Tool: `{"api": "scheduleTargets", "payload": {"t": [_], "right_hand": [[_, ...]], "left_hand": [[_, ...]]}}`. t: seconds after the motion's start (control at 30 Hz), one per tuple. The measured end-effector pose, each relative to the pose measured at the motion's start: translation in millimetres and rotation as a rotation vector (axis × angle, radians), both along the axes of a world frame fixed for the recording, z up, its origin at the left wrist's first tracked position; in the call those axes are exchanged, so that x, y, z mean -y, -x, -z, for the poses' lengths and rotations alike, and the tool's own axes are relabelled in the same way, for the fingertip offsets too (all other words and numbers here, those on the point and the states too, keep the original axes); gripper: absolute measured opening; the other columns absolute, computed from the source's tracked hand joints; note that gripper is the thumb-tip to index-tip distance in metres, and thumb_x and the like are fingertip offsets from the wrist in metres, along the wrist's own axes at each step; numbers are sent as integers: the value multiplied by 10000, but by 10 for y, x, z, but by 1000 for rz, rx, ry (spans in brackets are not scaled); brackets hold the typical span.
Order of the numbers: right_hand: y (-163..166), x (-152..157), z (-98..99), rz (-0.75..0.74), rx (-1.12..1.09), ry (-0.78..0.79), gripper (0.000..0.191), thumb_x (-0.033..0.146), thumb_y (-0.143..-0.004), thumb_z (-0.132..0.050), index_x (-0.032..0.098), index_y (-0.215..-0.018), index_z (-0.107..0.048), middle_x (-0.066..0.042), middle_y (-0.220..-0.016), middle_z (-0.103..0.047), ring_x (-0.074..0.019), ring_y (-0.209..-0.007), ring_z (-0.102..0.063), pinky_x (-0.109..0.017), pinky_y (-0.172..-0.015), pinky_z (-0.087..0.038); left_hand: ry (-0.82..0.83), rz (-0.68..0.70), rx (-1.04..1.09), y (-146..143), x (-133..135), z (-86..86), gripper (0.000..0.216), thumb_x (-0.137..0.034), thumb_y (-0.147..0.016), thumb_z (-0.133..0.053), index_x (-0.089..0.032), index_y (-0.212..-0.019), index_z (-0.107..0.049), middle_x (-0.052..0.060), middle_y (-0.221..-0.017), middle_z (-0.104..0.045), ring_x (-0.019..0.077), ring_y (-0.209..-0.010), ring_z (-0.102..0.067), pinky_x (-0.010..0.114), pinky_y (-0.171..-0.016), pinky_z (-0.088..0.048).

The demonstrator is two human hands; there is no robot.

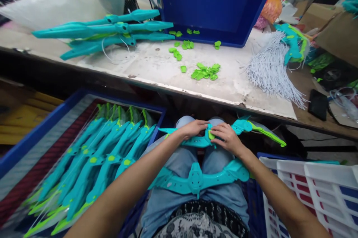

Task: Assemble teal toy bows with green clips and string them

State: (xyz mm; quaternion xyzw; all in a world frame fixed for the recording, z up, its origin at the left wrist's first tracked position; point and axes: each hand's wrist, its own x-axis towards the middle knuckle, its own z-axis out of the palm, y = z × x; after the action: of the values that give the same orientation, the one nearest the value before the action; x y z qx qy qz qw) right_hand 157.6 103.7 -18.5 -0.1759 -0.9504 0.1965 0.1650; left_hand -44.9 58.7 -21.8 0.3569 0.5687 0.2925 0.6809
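Note:
A turquoise toy bow [197, 141] with a bright green limb tip lies across my knees. My left hand [195, 128] grips its middle from the left, fingers curled over the centre part. My right hand [227, 137] holds the same centre from the right, its fingers against a small green plastic piece [211, 134] there. Part of the bow's middle is hidden under the fingers. Nearer my body, a turquoise bow part [195, 178] with an oval centre rests on my thighs, touched by neither hand.
On the left, a blue crate [79, 98] holds several finished-looking toy bows [112, 158]. Loose green pieces [206, 71] lie on the table [156, 68], near stacked turquoise bow parts [120, 28], a blue bin [212, 3] and white strings [270, 66]. A white basket [316, 178] stands right.

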Motion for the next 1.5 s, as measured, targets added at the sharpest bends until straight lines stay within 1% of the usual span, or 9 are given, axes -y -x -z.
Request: {"api": "scheduleTargets", "payload": {"t": [0.3,0.5,0.67,0.97,1.13,1.23,1.33,1.43,1.5], "right_hand": [[38,37,83,187,-87,250,231,306,-810,-704,212,-1020,-687,-79,-1080,-681,-240,-1049,-589,-416,-925,-463],[127,-48,66,347,97,566,585,284,-647,-794,238,-1188,-577,-33,-1016,-681,-200,-878,-649,-338,-764,-509],[241,-151,-32,333,285,600,675,281,-569,-840,267,-1190,-578,-13,-980,-672,-196,-834,-634,-321,-720,-484],[251,-145,15,255,285,564,620,317,-668,-786,257,-1236,-546,-37,-1027,-667,-210,-902,-632,-355,-805,-445],[261,-72,-3,295,329,414,604,337,-692,-779,255,-1245,-552,-53,-1034,-674,-251,-983,-611,-425,-879,-404],[298,-118,-108,239,334,445,544,327,-690,-777,242,-1199,-605,-56,-1042,-691,-245,-946,-632,-365,-811,-451],[438,-384,-323,226,213,392,206,285,-810,-645,235,-1001,-703,-34,-939,-715,-209,-859,-652,-305,-753,-475],[709,-831,-571,463,11,100,244,222,-903,-481,190,-961,-716,-83,-980,-697,-228,-962,-620,-336,-876,-457],[927,-1135,-681,587,-1,-43,256,224,-898,-498,151,-1037,-701,-125,-1053,-665,-257,-1053,-573,-361,-951,-424]], "left_hand": [[-86,-26,-7,-69,33,39,537,-508,-692,-719,-128,-1030,-543,-72,-622,-470,81,-563,-408,220,-513,-303],[-99,-22,31,-89,36,106,517,-498,-645,-757,-176,-965,-511,-72,-650,-518,78,-552,-449,213,-508,-330],[-81,-56,10,-102,28,107,412,-363,-666,-758,-181,-923,-492,-74,-641,-531,86,-570,-485,209,-525,-368],[-70,-90,3,-89,44,98,345,-252,-665,-735,-185,-899,-491,-89,-629,-505,72,-531,-461,197,-492,-331],[-127,-103,-65,-88,39,146,287,-222,-683,-697,-168,-889,-505,-86,-620,-492,72,-527,-445,198,-497,-344],[-188,-69,-177,-69,33,133,270,-227,-727,-663,-152,-946,-524,-65,-641,-510,100,-569,-496,216,-524,-384],[-325,-43,-410,-104,90,59,322,-236,-753,-663,-155,-1035,-531,-7,-747,-589,168,-714,-590,282,-640,-477],[-573,-66,-749,-240,262,-18,291,-216,-794,-636,-167,-1068,-551,99,-1038,-629,253,-1005,-593,405,-873,-490],[-702,-35,-898,-354,413,-30,254,-197,-820,-609,-169,-1069,-567,140,-1197,-585,284,-1128,-544,444,-952,-464]]}}
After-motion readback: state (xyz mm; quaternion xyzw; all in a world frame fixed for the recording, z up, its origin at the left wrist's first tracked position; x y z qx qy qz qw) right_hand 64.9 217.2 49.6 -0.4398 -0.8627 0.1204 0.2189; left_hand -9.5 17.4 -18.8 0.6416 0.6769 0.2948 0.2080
